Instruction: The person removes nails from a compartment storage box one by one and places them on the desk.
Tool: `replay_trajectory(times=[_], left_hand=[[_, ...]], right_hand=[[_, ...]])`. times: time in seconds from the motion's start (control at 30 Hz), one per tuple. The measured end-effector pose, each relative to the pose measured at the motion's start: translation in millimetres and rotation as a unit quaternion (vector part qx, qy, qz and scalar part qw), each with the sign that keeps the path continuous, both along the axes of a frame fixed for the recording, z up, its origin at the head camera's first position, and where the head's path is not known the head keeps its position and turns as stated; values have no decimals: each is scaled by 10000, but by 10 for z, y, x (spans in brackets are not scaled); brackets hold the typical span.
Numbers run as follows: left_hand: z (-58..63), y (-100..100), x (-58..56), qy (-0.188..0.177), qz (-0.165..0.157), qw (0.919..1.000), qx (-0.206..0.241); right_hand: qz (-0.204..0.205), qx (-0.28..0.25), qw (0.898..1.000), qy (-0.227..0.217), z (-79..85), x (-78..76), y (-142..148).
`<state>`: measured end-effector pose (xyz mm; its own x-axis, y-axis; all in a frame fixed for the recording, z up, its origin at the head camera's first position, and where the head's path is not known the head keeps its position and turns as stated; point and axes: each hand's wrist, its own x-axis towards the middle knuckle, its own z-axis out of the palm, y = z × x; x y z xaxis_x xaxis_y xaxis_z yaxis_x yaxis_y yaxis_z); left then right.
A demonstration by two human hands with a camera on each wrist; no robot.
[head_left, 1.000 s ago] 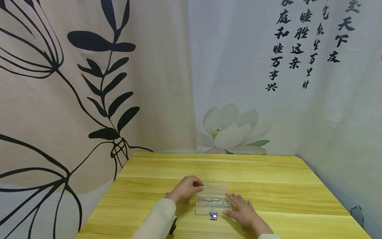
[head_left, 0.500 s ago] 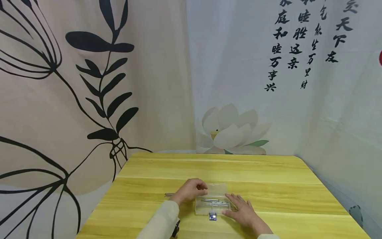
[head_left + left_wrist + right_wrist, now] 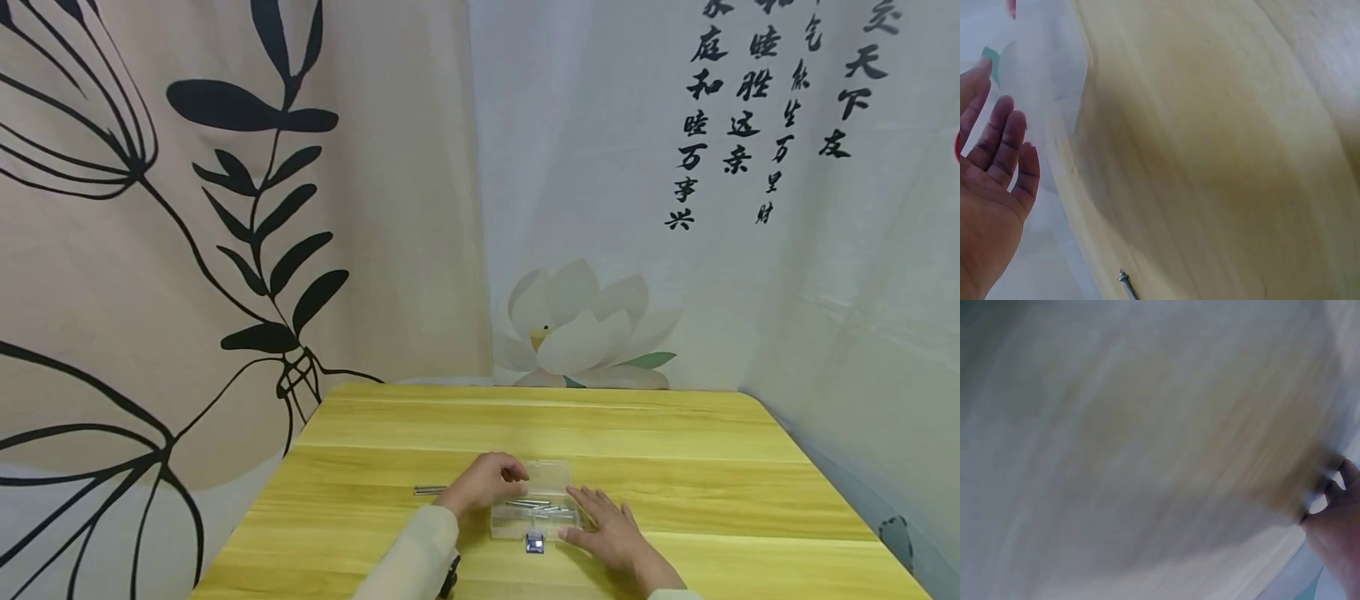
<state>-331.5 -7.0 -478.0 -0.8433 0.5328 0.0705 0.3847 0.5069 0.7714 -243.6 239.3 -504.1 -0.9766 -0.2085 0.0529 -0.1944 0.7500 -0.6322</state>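
Observation:
A clear plastic box (image 3: 512, 530) sits on the table with its transparent lid (image 3: 551, 475) tipped back. Several thin silver metal rods (image 3: 536, 504) lie inside it. My left hand (image 3: 486, 483) is over the box's back left corner, fingers loosely bent, with no object showing in them; in the left wrist view this hand (image 3: 991, 181) is beside the lid. My right hand (image 3: 611, 529) rests at the box's right side, thumb near the front corner and fingers spread toward the hinge. In the right wrist view that hand (image 3: 1338, 519) shows only at the edge.
More thin metal rods (image 3: 429, 490) lie left of the box, partly behind my left wrist. One pointed rod tip (image 3: 1124, 278) shows in the left wrist view. A small blue square (image 3: 535, 542) is at the box's front. Printed curtains hang behind the wooden table (image 3: 675, 450).
My left hand has moved right, from beside the box to over its back left corner, uncovering the loose rods on the left. My right hand has stayed at the box.

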Motion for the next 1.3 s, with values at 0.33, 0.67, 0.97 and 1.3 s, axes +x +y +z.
replay_trajectory(times=[0.33,0.67,0.97,1.3], left_hand=[[-71,37,-20,-1,-102,9999,6],[-132,51,-40,-37,-293,9995,-78],[-160,50,-49,124,-244,9993,-239],[-155,67,-35,661,-379,9950,-640]], right_hand=[[-30,-104,9999,-97,-14,-12,-7],[36,-70,9999,-101,-35,-18,5],[24,-75,9999,-64,-5,1,-3],[12,-75,10000,-36,-15,11,-14]])
